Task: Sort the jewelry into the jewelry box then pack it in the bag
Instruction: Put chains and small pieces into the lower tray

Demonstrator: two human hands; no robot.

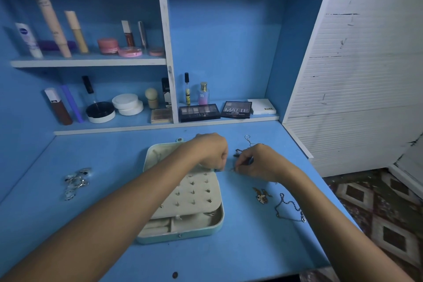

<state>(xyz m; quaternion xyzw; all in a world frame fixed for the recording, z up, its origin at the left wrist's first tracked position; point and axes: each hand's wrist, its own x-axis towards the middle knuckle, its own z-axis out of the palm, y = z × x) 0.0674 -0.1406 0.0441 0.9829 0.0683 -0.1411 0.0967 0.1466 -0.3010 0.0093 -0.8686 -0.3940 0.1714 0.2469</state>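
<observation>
While an open, padded cream jewelry box [183, 199] sits on the blue surface [240, 247], both hands' curled fingers, left hand [211, 150] and right hand [257, 161], pinch a small metallic piece [225, 169].

Legible text, lower right shelf compartment: dark eyeshadow palette [199, 112] bearing "NUDES" along its front edge; black palette [236, 109] bearing "MATTE" in large white letters, with a smaller line beneath it too small to read; white flat case [263, 106] bearing "NUDE" in black on its near corner; small pink-and-blue perfume bottle [203, 94] bearing "SB". Upper left shelf: white tube [28, 39] with a round dark-blue logo that appears to read "NIVEA". Lettering on the remaining tubes and bottles is too small or blurred to read.
</observation>
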